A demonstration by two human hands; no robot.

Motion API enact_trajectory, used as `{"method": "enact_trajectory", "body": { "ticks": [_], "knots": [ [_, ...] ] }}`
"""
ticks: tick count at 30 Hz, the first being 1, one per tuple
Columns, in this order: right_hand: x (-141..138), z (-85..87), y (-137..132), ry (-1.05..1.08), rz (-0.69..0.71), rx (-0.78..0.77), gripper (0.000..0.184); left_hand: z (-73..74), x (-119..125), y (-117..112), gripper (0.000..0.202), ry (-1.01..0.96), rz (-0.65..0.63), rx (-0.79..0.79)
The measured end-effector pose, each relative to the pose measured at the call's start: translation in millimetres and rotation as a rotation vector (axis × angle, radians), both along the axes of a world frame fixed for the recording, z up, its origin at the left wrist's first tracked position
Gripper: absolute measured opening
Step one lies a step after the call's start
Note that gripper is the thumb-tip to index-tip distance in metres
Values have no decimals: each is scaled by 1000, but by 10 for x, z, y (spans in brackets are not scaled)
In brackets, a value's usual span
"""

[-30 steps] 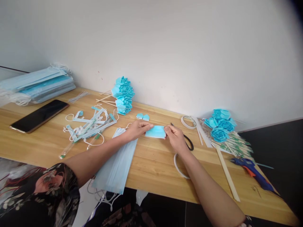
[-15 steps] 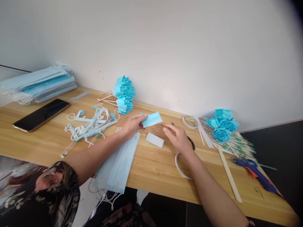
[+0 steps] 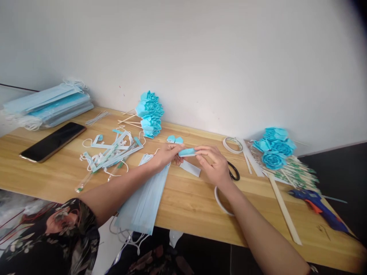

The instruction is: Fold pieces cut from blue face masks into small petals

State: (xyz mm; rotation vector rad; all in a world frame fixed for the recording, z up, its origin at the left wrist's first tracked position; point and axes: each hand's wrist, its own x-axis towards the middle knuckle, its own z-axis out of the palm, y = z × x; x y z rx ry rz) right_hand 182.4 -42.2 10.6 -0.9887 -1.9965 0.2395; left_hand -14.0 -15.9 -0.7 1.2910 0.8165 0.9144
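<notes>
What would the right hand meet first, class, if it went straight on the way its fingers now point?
The right hand would probably meet the blue piece first, then the left hand beyond it; one view leaves the exact depth unclear.

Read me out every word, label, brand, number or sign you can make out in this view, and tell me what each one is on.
Nothing can be read.
Tape roll: greenish marks inside the ring, too small and blurred to make out.
Phone: dark screen, no text visible.
Glue gun: no legible marking.
Held blue piece: no lettering visible.
</notes>
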Motion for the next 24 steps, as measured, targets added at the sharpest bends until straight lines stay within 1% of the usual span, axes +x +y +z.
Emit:
{"method": "enact_trajectory", "body": {
  "ticks": [2, 4, 7, 9, 13, 16, 19, 21, 24],
  "knots": [
    [4, 3, -6, 41, -45, -78, 13, 26, -2, -19, 54, 41, 69, 60],
    [13, 3, -12, 69, -94, -143, 16, 69, -14, -43, 53, 91, 109, 156],
    [26, 0, -24, 86, -136, -215, 23, 132, -39, -73, 51, 140, 97, 307],
    [26, 0, -33, 90, -150, -257, 24, 147, -44, -81, 51, 140, 60, 349],
    [9, 2, -50, 110, -183, -290, 25, 84, -14, -61, 48, 144, -29, 284],
    [1, 6, -55, 136, -186, -293, 25, 5, 13, -31, 39, 170, -16, 255],
    [6, 1, -46, 164, -190, -303, 24, -47, 22, -7, 34, 174, 9, 254],
    [14, -9, -35, 189, -175, -321, 25, -56, 20, -1, 33, 177, 12, 246],
    [23, -22, -15, 228, -110, -375, 24, -39, 15, -8, 32, 187, 15, 220]
  ]
}}
